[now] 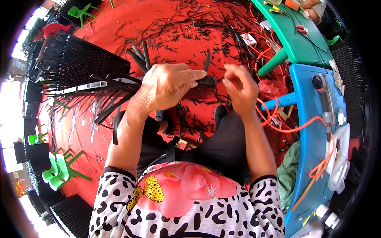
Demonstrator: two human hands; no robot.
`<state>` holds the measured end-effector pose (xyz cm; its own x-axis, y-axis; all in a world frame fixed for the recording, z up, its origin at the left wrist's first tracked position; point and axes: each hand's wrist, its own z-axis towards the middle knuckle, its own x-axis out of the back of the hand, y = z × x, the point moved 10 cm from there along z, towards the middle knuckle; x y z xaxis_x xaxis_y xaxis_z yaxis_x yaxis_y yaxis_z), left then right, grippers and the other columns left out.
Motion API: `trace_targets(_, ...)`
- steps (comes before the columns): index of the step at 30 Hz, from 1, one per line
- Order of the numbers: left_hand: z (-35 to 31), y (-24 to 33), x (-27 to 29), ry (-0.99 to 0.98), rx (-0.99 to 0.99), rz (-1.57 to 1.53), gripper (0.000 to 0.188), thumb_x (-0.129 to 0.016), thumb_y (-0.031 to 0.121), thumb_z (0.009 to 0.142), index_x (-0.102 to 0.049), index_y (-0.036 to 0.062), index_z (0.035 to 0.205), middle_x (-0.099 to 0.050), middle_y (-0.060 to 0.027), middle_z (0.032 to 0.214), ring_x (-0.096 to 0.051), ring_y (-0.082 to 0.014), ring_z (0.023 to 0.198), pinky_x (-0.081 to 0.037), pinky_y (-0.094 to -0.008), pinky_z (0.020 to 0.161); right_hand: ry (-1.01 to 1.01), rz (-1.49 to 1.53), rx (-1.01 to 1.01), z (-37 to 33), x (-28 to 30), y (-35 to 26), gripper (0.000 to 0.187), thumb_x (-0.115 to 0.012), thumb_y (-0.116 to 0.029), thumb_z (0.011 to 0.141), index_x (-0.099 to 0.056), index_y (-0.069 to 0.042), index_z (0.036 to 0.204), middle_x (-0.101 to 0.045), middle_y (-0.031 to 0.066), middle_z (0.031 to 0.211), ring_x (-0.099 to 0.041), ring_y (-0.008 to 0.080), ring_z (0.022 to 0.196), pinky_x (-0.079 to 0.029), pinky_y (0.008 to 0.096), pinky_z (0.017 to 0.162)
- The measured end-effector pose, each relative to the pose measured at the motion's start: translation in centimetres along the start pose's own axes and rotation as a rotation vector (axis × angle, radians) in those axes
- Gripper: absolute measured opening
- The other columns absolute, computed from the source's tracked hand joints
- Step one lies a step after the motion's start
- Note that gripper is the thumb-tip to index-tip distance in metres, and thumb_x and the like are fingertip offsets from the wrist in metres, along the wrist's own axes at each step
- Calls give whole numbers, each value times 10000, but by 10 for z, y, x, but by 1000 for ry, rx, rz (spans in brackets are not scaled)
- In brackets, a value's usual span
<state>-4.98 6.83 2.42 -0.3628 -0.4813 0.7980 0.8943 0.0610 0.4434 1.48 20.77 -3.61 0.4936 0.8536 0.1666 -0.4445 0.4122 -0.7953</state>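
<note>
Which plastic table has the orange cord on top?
The blue plastic table, nearer the body; the green plastic table beyond bears a red-handled tool instead.

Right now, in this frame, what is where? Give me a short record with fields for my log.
Left hand: the left hand pinches a black strip
Right hand: the right hand is beside it, fingers curled, nothing visible in its grasp
Left side: woven panel, black; green chair lower down
Right side: blue table with orange cable across it; green table beyond, bearing red-handled pliers
Floor: red floor, strewn with black scraps
</note>
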Motion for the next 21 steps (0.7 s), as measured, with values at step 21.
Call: trace_targets(21,-25,15,1,67,16,79,278,-662,87,760,-676,82,1037,-602,-81,718,-619,-288,644,-492,-382,551,-453,340,-784,-12,-48,-8,190,-621,-179,887,-581,-21,984,-508,-42,683,-425,32,553,-335,190,492)
